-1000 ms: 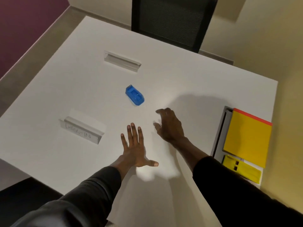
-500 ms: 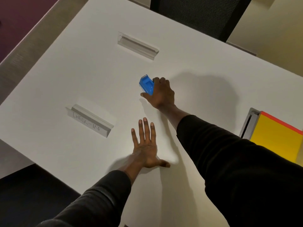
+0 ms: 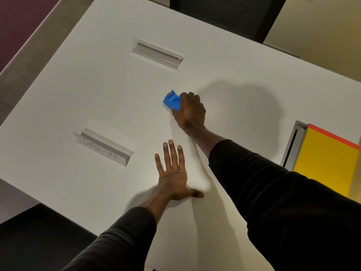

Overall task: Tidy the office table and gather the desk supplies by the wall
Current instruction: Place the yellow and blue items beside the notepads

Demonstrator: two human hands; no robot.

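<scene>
The blue stapler (image 3: 171, 100) is under my right hand (image 3: 190, 111) now, out in the middle of the tabletop (image 3: 78, 90). A second ago that hand was hovering short of it, nearer to me, and the stapler lay alone. Half a second ago my fingers had just arrived; now they curl over its near-right end, thumb tucked against the near side. I judge the grip is closing rather than settled (it looks flat on the surface, not lifted yet).

My left hand (image 3: 172, 178) is spread wide and flat on the tabletop, nearer to me, holding nothing. It has stayed planted there the whole time, bracing me as I lean in.

To the left sits the clear sign holder marked CHECK-IN (image 3: 104, 147), and a second, blank sign holder (image 3: 157, 52) lies farther off. Neither has been touched. Off to the right, by the wall, the yellow folder (image 3: 328, 165) rests on a grey tray (image 3: 295, 142).

So the pickup has begun. Next, I reckon, comes a lift and a carry rightward toward that wall pile, with both sign holders waiting their turn.
</scene>
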